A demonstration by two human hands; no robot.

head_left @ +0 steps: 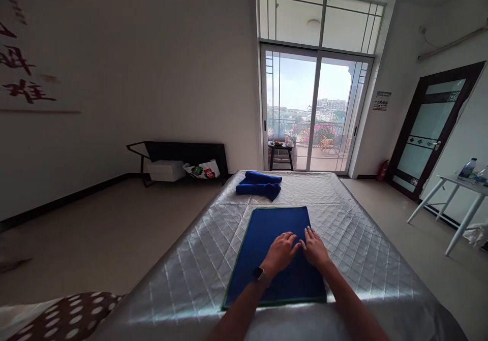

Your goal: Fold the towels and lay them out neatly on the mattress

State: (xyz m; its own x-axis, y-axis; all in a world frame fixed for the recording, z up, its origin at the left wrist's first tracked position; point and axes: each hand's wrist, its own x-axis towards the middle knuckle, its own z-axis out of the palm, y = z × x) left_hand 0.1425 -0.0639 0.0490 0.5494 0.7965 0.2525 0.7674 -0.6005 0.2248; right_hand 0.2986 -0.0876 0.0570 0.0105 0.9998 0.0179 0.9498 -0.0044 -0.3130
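Note:
A blue cloth (276, 224) with a green edge lies flat on the silver quilted cover (190, 265) in front of me. My left hand (281, 252) rests on the cloth near its middle, its fingers slightly bent and holding nothing. Close beside it, my right hand (313, 247) lies on the cloth near the right edge, fingers stretched forward. The two thumbs almost meet. A dark watch sits on my left wrist. Farther up the cover are rolled blue cloths (257, 186), apart from both hands.
A black rack (186, 151) with a white box (165, 171) and a printed bag stands by the far wall. To the right are a white table (465, 182) with bottles and a dark-framed door (434, 132). Brown polka-dot fabric (72, 315) lies at lower left.

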